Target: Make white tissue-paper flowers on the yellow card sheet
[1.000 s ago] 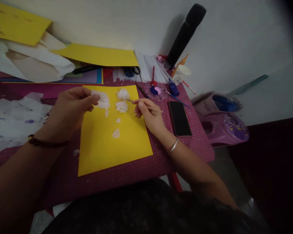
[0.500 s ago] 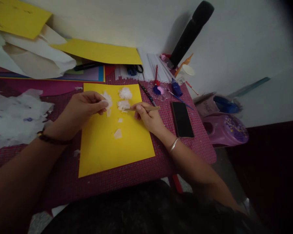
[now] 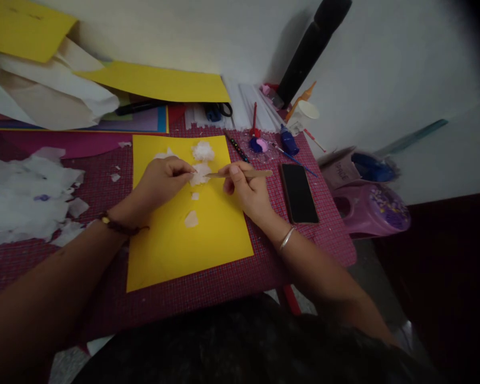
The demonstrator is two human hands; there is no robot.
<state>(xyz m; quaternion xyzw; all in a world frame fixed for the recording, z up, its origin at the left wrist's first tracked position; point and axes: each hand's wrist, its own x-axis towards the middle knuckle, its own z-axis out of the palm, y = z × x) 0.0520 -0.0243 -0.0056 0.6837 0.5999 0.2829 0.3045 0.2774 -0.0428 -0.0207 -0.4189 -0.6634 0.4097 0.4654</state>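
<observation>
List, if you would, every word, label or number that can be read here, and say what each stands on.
Pale pouch beside the pink tub: a short printed word, too blurred to read surely.
Blue bottle: any label is too small to read.
Phone: screen dark, no text.
Wooden stick in the right hand: no writing visible.

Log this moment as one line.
left hand: fingertips at tissue clump | right hand: holds stick, tip at clump | yellow sheet under both | phone right of sheet
</observation>
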